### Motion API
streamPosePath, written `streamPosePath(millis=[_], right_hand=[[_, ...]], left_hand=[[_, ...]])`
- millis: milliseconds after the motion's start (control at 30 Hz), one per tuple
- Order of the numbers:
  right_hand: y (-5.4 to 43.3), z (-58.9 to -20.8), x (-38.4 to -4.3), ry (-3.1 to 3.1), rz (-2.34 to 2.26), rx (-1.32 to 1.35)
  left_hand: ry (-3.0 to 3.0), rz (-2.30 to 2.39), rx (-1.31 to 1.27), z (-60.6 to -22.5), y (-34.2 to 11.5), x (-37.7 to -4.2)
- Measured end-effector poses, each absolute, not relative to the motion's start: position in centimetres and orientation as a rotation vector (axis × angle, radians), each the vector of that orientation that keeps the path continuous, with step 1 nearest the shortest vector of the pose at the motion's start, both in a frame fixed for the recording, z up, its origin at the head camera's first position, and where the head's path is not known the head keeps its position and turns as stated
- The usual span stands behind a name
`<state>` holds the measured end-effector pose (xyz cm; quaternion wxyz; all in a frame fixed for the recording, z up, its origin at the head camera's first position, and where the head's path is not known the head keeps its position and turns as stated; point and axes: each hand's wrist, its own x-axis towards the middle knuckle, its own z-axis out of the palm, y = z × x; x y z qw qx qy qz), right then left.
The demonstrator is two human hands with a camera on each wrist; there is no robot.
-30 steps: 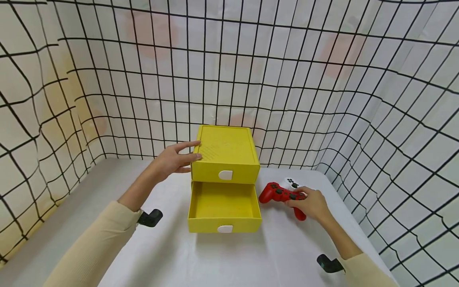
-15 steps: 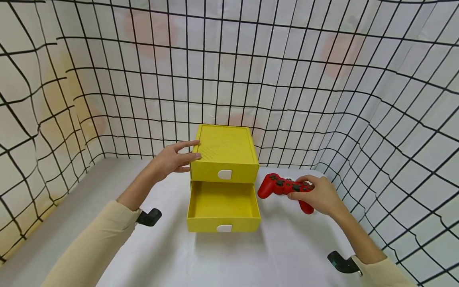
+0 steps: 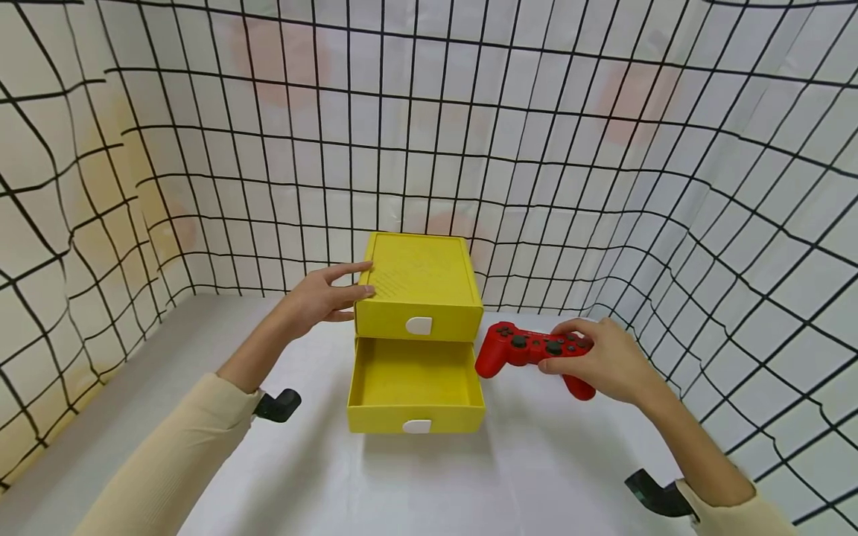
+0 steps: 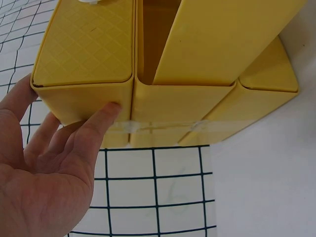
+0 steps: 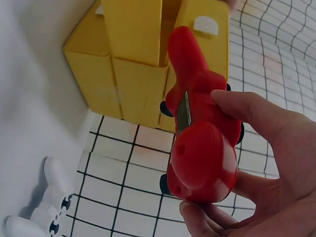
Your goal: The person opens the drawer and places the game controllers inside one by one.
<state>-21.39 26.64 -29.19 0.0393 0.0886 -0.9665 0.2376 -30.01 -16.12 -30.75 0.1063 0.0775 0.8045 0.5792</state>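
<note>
My left hand (image 3: 318, 301) rests against the left side of a yellow drawer unit (image 3: 429, 264), fingertips on its top edge; in the left wrist view the thumb presses its side wall. The middle drawer (image 3: 375, 419) is pulled out and looks bare inside. Over the table to the right, my right hand (image 3: 611, 361) pinches a red game controller (image 3: 494, 351) between thumb and fingers. Its buttons and sticks face up, and its left grip is near the drawer's right wall. From the right wrist view, the controller's underside with a dark label (image 5: 184, 113) shows.
A white game controller (image 5: 58, 177) lies on the table in the right wrist view, hidden behind the red one in the head view. Black grid netting (image 3: 429, 134) encloses the white table (image 3: 429, 491) at the back and both sides.
My right hand has lifted the red game controller off the table beside the white one and shifted it slightly right and nearer to me. The left hand stays on the drawer unit.
</note>
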Motion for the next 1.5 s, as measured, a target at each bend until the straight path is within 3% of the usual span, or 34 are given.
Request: streamPosePath(millis=[1500], right_hand=[[13.8, -32.9, -22.9, -2.907, 0.893, 0.557]], left_hand=[[2.383, 1.681, 0.226, -30.7, -16.2, -30.0]])
